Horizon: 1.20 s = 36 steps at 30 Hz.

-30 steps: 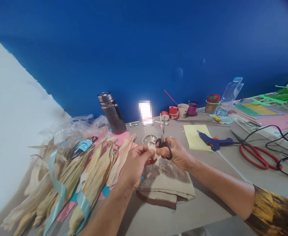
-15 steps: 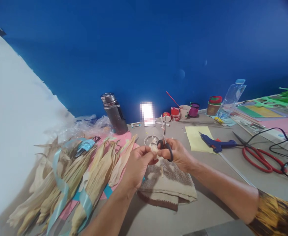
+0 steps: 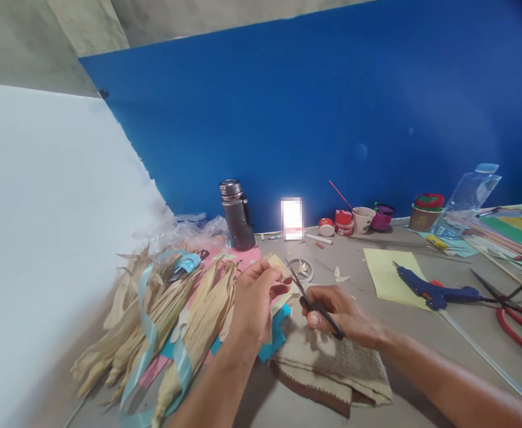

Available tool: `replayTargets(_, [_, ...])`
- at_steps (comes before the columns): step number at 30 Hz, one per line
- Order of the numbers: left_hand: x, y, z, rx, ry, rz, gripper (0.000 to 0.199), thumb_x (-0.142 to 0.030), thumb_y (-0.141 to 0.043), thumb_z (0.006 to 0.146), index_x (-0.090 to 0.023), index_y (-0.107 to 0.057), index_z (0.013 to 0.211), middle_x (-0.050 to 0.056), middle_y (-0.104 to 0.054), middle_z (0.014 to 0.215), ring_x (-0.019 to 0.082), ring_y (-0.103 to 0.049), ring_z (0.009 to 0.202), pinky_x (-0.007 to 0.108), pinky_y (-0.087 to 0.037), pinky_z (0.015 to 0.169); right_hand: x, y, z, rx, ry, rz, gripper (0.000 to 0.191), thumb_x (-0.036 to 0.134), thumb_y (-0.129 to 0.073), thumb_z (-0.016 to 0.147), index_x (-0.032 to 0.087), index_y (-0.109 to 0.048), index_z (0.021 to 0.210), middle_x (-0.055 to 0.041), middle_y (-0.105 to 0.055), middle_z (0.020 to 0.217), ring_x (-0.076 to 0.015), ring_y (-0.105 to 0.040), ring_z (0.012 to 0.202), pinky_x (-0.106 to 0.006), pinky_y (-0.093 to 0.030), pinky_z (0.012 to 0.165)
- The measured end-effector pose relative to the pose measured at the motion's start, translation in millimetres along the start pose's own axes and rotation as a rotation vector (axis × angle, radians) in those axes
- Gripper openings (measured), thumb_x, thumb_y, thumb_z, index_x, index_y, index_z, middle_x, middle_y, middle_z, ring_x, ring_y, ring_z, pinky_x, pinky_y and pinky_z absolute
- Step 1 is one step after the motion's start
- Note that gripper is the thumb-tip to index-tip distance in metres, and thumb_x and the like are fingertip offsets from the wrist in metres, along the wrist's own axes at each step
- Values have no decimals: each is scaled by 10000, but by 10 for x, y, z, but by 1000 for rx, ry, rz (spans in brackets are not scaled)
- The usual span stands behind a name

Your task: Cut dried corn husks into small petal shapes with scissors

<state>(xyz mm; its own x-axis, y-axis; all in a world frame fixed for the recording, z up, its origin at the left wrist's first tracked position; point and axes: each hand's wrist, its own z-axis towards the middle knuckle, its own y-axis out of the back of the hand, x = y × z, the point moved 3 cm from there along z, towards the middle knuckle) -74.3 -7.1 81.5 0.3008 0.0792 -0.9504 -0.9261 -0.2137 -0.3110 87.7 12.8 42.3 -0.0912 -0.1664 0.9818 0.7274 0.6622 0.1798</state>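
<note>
My left hand (image 3: 252, 297) pinches a small pale piece of dried corn husk (image 3: 277, 265) between thumb and fingers. In my right hand (image 3: 345, 312) are black-handled scissors (image 3: 300, 288), their blades pointing up and left at the husk piece's right edge. I cannot tell whether the blades touch it. Beneath both hands lies a folded beige and brown towel (image 3: 336, 368). A white tape roll (image 3: 304, 270) with husk scraps inside sits just beyond the scissors. More small cut husk scraps (image 3: 341, 275) lie on the table to its right.
Dried corn husks (image 3: 198, 315) and light-blue ribbon (image 3: 145, 303) cover the left. Behind stand a dark flask (image 3: 238, 223), red paint jars (image 3: 343, 223) and a paper cup (image 3: 363, 220). On the right are a blue glue gun (image 3: 434, 291), red-handled scissors (image 3: 517, 327) and a tilted plastic bottle (image 3: 468, 196).
The scissors have swung from pointing upright to pointing left at the husk piece. My right hand has drawn slightly away from my left. The view has shifted left and up.
</note>
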Motion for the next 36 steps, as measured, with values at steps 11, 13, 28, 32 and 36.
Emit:
replayTargets(11, [19,-8,6,38,-20,-10,144,-211,-685,681,-167,-574,602,-25,-558,628,129,-571,617,304,-543,648,-62,8,-1,-31,-65,2,498,601,-745,682,156,-521,675,12,-535,600,-98,-413,554,-211,-262,489])
replayTargets(13, [14,-13,6,48,-21,-22,155,-214,-689,684,-165,-570,597,-25,-558,628,125,-567,616,308,-544,664,-50,9,-6,-36,-69,-4,491,603,-738,687,155,-538,673,-8,-580,597,-104,-439,541,-211,-274,482])
replayTargets(28, [-71,16,15,98,-37,60,150,-215,-673,695,-160,-572,598,0,-589,637,149,-597,656,331,-542,727,-14,13,-2,-77,-118,-32,468,576,-761,659,161,-552,600,3,-600,514,-81,-371,465,-221,-229,454])
replayTargets(32, [-106,18,11,118,-49,68,139,-215,-668,696,-159,-584,602,-5,-576,627,142,-582,652,323,-534,734,-57,15,8,-89,-122,-34,465,561,-767,663,160,-543,587,12,-586,495,-78,-369,461,-219,-228,455])
replayTargets(36, [-132,19,-1,160,-48,81,136,-197,-654,694,-162,-574,590,-8,-573,626,135,-573,649,313,-525,751,-64,1,1,-47,-116,11,464,565,-770,654,159,-553,598,6,-599,508,-79,-387,461,-216,-226,452])
